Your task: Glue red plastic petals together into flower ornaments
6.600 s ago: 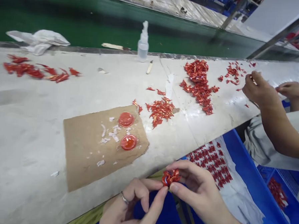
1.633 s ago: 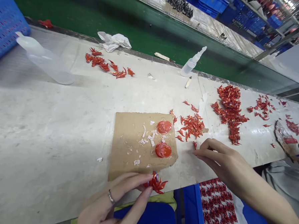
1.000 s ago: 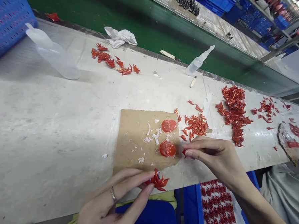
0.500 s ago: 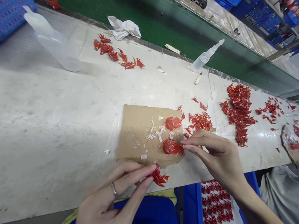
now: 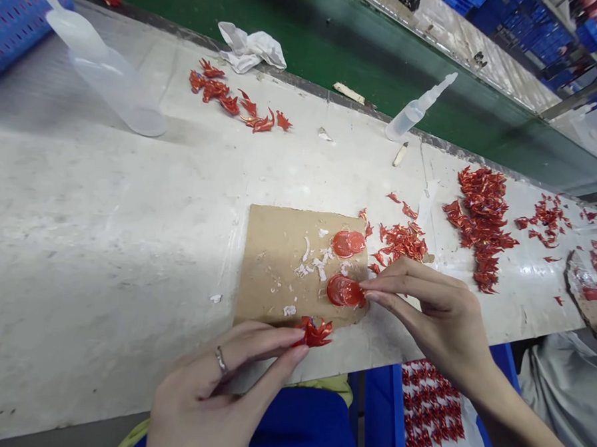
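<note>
My left hand [image 5: 220, 386], a ring on one finger, pinches a small red spiky flower piece [image 5: 315, 332] at the near edge of the table. My right hand [image 5: 434, 311] pinches a tiny red petal, mostly hidden by the fingertips, against the nearer red glue blob [image 5: 343, 291]. That blob and a second red blob [image 5: 348, 243] lie on a brown cardboard sheet [image 5: 277, 249] with white dried glue scraps [image 5: 316, 268]. A small pile of loose red petals [image 5: 401, 241] lies just right of the cardboard.
A larger red petal pile [image 5: 481, 220] and scattered petals [image 5: 544, 216] lie to the right, another scatter [image 5: 235, 103] at far left. Two clear squeeze bottles [image 5: 106, 73] [image 5: 414, 113], a white rag [image 5: 252, 47], a blue crate [image 5: 19, 15]. A blue bin of finished flowers [image 5: 431, 410] sits below.
My right hand picked a petal from the small pile and brought it left to the nearer glue blob. My left hand kept its flower piece, raising it slightly toward the cardboard.
</note>
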`<state>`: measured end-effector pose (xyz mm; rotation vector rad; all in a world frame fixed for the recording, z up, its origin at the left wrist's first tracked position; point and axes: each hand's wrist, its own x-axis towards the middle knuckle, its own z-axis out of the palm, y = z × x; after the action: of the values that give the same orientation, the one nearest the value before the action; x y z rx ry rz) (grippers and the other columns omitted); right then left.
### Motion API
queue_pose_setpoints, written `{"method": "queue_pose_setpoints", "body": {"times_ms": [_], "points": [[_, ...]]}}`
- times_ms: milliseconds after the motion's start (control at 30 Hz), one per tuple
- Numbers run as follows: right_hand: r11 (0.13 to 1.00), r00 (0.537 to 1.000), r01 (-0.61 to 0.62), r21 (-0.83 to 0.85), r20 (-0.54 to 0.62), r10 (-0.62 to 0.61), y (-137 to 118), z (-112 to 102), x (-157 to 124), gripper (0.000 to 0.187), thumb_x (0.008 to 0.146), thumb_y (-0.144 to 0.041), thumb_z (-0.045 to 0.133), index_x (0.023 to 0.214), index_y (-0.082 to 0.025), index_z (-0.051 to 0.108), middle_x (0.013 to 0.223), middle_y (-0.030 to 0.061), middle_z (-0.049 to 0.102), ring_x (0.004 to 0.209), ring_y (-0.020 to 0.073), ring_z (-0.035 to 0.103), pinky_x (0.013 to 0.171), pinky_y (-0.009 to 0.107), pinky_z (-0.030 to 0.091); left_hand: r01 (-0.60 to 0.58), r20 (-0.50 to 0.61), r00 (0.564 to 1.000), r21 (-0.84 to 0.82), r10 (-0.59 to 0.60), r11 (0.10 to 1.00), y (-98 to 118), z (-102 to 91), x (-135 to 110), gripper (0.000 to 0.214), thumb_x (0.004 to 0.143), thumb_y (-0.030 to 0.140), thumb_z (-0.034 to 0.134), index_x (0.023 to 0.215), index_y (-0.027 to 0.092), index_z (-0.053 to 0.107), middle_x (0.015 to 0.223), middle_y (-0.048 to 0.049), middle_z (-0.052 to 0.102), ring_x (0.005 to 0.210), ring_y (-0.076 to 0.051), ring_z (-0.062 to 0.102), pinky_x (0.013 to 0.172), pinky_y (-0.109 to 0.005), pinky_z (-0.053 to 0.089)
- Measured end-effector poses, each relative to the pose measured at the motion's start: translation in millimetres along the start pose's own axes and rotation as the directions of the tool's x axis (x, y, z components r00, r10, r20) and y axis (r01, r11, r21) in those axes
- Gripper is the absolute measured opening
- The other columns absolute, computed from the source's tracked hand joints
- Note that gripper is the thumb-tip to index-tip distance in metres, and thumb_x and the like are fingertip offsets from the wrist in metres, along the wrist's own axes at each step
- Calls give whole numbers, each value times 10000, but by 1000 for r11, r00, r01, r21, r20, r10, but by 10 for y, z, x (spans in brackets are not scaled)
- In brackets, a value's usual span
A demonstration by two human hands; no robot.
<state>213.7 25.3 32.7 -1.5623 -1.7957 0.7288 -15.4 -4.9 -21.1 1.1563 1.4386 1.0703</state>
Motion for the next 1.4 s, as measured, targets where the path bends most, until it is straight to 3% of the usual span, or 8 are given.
{"method": "queue_pose_setpoints", "body": {"times_ms": [200, 300, 467, 733, 900, 1033, 1233, 1400], "points": [[998, 999, -39, 47, -19, 40, 17, -20, -38, 163, 928, -170, 798, 953, -308, 883, 841, 12, 834, 726, 163, 748, 673, 272, 633, 0, 19, 1000, 38, 0, 999, 23, -29, -4, 182, 827, 284, 868, 875, 460, 861, 913, 158, 843, 827, -67, 815, 875, -52, 588], [975, 983, -168, 147, -51, 177, 64, -40, -55, 71, 908, -289, 837, 918, -336, 890, 832, 24, 845, 733, 176, 754, 663, 285, 626, 1, 21, 1000, 23, -1, 1000, 20, -28, -3, 149, 836, 286, 854, 855, 433, 870, 911, 122, 851, 814, -102, 821, 813, -88, 625], [784, 894, -413, 464, 42, 446, 161, -60, -68, 243, 771, -534, 919, 787, -295, 876, 672, 31, 782, 546, 140, 643, 491, 255, 538, -14, -13, 1000, -18, 13, 1000, 16, -4, -3, 150, 811, 259, 854, 842, 404, 875, 887, 84, 850, 765, -135, 812, 738, -152, 661], [599, 879, -453, 660, 220, 423, 119, -93, -110, 241, 797, -527, 906, 792, -292, 858, 517, -36, 572, 471, 96, 470, 446, 224, 412, 122, 51, 992, -224, -114, 967, 165, 97, 15, 256, 740, 134, 800, 750, 389, 831, 802, 151, 820, 660, -57, 795, 710, -47, 611], [780, 953, -263, 567, 29, 301, -77, -53, -233, 128, 876, -472, 854, 855, -346, 868, 694, 2, 683, 603, 126, 600, 486, 217, 492, 81, 245, 969, -205, -29, 975, 155, 74, 89, 246, 748, 78, 792, 715, 316, 741, 734, 156, 807, 672, -68, 819, 706, -43, 599], [930, 985, -92, 356, -105, 138, -281, 45, -296, 95, 938, -385, 807, 913, -336, 885, 878, 46, 783, 863, 181, 746, 740, 266, 653, 88, 269, 963, -206, -31, 975, 131, 86, 83, 240, 795, 81, 777, 712, 288, 687, 755, 145, 820, 692, -73, 826, 695, -50, 603], [969, 996, 16, 245, -89, 6, -291, 141, -283, 131, 960, -201, 771, 996, -276, 873, 980, 72, 833, 909, 215, 811, 796, 310, 697, 145, 221, 971, -250, -89, 957, 195, 172, 24, 231, 757, 84, 793, 675, 261, 669, 707, 108, 810, 643, -89, 815, 663, -67, 613], [967, 994, 62, 246, -101, -38, -216, 176, -303, 149, 926, -87, 778, 987, -192, 863, 995, 74, 839, 939, 162, 813, 835, 213, 666, 261, 172, 961, -310, -216, 914, 275, 222, -2, 235, 726, 119, 801, 625, 255, 639, 674, 99, 804, 627, -76, 804, 668, -40, 587]]}}
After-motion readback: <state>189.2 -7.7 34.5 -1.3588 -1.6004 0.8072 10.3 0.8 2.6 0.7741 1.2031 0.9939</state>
